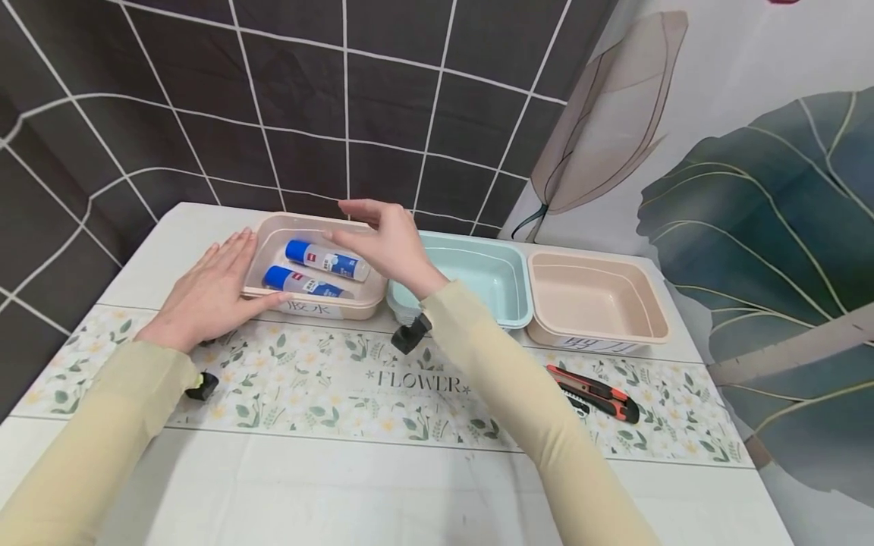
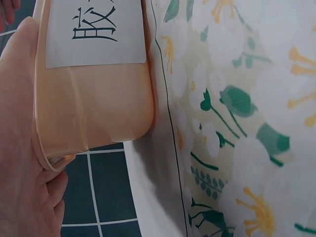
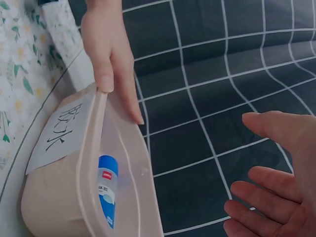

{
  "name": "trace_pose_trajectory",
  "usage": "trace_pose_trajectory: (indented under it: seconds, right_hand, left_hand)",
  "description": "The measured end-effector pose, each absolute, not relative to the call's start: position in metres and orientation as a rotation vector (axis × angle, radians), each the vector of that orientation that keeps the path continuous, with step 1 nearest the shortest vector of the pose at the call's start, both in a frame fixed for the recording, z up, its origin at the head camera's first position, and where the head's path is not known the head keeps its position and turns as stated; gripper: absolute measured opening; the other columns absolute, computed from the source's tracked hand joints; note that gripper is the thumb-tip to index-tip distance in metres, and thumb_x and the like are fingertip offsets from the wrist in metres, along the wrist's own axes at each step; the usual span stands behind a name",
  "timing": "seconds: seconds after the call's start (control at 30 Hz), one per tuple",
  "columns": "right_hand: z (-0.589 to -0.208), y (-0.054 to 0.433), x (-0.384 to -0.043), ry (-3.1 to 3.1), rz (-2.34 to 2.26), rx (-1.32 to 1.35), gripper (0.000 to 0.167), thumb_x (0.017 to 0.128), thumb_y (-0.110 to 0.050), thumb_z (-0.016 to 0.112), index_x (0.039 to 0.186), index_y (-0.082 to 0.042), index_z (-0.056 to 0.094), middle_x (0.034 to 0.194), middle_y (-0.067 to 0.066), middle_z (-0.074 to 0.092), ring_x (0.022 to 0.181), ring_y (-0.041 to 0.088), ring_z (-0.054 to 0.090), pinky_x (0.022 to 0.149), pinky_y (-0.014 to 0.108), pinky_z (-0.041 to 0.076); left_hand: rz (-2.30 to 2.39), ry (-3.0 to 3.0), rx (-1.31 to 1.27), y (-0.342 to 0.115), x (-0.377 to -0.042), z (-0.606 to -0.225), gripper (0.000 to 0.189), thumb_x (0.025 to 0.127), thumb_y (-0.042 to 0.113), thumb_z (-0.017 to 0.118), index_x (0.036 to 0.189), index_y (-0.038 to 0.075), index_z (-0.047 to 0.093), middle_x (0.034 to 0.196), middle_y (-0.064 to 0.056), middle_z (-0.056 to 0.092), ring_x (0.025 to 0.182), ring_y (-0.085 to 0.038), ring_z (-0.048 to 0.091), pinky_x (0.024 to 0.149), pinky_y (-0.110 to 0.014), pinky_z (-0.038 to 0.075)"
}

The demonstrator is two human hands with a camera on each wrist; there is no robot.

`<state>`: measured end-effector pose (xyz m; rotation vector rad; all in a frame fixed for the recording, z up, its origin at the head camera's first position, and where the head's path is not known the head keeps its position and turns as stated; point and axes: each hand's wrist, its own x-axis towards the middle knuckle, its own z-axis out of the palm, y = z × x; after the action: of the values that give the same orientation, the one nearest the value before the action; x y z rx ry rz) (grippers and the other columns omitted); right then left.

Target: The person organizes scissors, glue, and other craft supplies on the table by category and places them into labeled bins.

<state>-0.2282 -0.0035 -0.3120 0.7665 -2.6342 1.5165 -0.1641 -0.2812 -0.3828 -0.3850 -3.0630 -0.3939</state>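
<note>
A pink plastic bin (image 1: 365,309) with a handwritten paper label (image 2: 94,29) on its front stands at the left of the table. Two clear glue bottles (image 1: 331,262) with blue caps lie side by side inside it; the right wrist view shows one glue bottle (image 3: 106,190). My left hand (image 1: 212,292) rests on the bin's left end, fingers straight along the side and thumb on the front rim. Above the bin's right end hovers my right hand (image 1: 389,243), holding nothing; in the right wrist view that hand (image 3: 276,182) has its thumb and fingers spread apart.
To the right of the glue bin stand a light blue bin (image 1: 478,280) and another pink bin (image 1: 601,296). A red and black utility knife (image 1: 594,393) lies in front of them, with a small dark item partly behind my sleeve. Tiled-pattern cloth (image 1: 287,98) hangs behind the table.
</note>
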Motion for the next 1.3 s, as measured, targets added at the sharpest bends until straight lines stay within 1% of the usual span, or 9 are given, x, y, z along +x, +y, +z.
trace_pose_trajectory:
  seconds: [0.13, 0.23, 0.37, 0.5, 0.63, 0.87, 1.03, 1.17, 1.3]
  right_hand:
    - [-0.314, 0.012, -0.221, -2.561, 1.640, 0.808, 0.049, 0.087, -0.025, 0.083, 0.130, -0.007, 0.070, 0.126, 0.000, 0.070, 0.118, 0.004, 0.060, 0.102, 0.017, 0.044]
    - [-0.314, 0.022, -0.214, -2.525, 1.693, 0.846, 0.050, 0.086, -0.025, 0.084, 0.131, -0.007, 0.069, 0.125, -0.001, 0.070, 0.118, 0.005, 0.061, 0.102, 0.019, 0.045]
    - [-0.311, 0.032, -0.203, -2.518, 1.686, 0.894, 0.050, 0.087, -0.026, 0.083, 0.132, -0.009, 0.069, 0.127, -0.004, 0.069, 0.119, 0.005, 0.060, 0.103, 0.022, 0.045]
    - [-0.310, 0.041, -0.195, -2.519, 1.650, 0.931, 0.049, 0.088, -0.029, 0.082, 0.132, -0.009, 0.069, 0.127, -0.004, 0.069, 0.120, 0.004, 0.060, 0.104, 0.023, 0.044]
    - [-0.311, 0.050, -0.189, -2.515, 1.666, 0.942, 0.050, 0.088, -0.031, 0.082, 0.132, -0.011, 0.069, 0.127, -0.007, 0.069, 0.120, 0.004, 0.059, 0.105, 0.023, 0.044]
    - [-0.313, 0.068, -0.178, -2.487, 1.763, 0.934, 0.049, 0.088, -0.031, 0.082, 0.131, -0.012, 0.070, 0.126, -0.010, 0.069, 0.122, 0.005, 0.059, 0.106, 0.025, 0.044]
    - [-0.316, 0.083, -0.168, -2.503, 1.793, 0.898, 0.049, 0.088, -0.026, 0.083, 0.131, -0.009, 0.069, 0.127, -0.005, 0.069, 0.124, 0.008, 0.058, 0.108, 0.027, 0.043]
    - [-0.322, 0.096, -0.160, -2.515, 1.777, 0.873, 0.052, 0.088, -0.026, 0.083, 0.133, -0.007, 0.067, 0.129, -0.004, 0.068, 0.125, 0.010, 0.058, 0.109, 0.028, 0.042]
    - [-0.330, 0.111, -0.154, -2.528, 1.773, 0.834, 0.050, 0.088, -0.025, 0.083, 0.133, -0.009, 0.068, 0.129, -0.004, 0.069, 0.124, 0.011, 0.059, 0.109, 0.029, 0.043]
  left_hand:
    - [-0.397, -3.062, -0.385, -0.281, -0.164, -0.383, 0.111, 0.094, 0.071, 0.050, 0.160, -0.004, 0.003, 0.167, -0.025, 0.004, 0.153, -0.039, 0.004, 0.123, -0.043, -0.007]
    - [-0.395, -3.061, -0.385, -0.280, -0.164, -0.383, 0.111, 0.094, 0.071, 0.050, 0.160, -0.004, 0.003, 0.167, -0.025, 0.005, 0.153, -0.040, 0.006, 0.123, -0.043, -0.007]
    - [-0.389, -3.064, -0.388, -0.280, -0.164, -0.383, 0.111, 0.094, 0.071, 0.050, 0.160, -0.004, 0.003, 0.166, -0.026, 0.005, 0.153, -0.041, 0.006, 0.123, -0.043, -0.007]
    - [-0.377, -3.066, -0.388, -0.280, -0.164, -0.383, 0.111, 0.094, 0.071, 0.050, 0.160, -0.004, 0.002, 0.167, -0.025, 0.004, 0.154, -0.039, 0.003, 0.123, -0.042, -0.007]
    - [-0.371, -3.060, -0.393, -0.280, -0.165, -0.383, 0.111, 0.094, 0.071, 0.050, 0.160, -0.004, 0.002, 0.167, -0.025, 0.003, 0.153, -0.039, 0.004, 0.123, -0.043, -0.008]
    - [-0.368, -3.062, -0.394, -0.280, -0.165, -0.383, 0.111, 0.094, 0.072, 0.050, 0.160, -0.004, 0.002, 0.167, -0.025, 0.004, 0.154, -0.039, 0.003, 0.123, -0.043, -0.007]
    - [-0.370, -3.064, -0.396, -0.280, -0.165, -0.382, 0.111, 0.094, 0.071, 0.050, 0.160, -0.004, 0.002, 0.167, -0.025, 0.004, 0.153, -0.039, 0.004, 0.123, -0.043, -0.008]
    - [-0.371, -3.063, -0.395, -0.280, -0.165, -0.383, 0.111, 0.094, 0.071, 0.050, 0.160, -0.004, 0.002, 0.167, -0.025, 0.004, 0.154, -0.039, 0.003, 0.123, -0.042, -0.008]
    - [-0.370, -3.063, -0.396, -0.281, -0.164, -0.383, 0.111, 0.095, 0.071, 0.050, 0.160, -0.004, 0.002, 0.167, -0.026, 0.004, 0.153, -0.040, 0.004, 0.123, -0.042, -0.009]
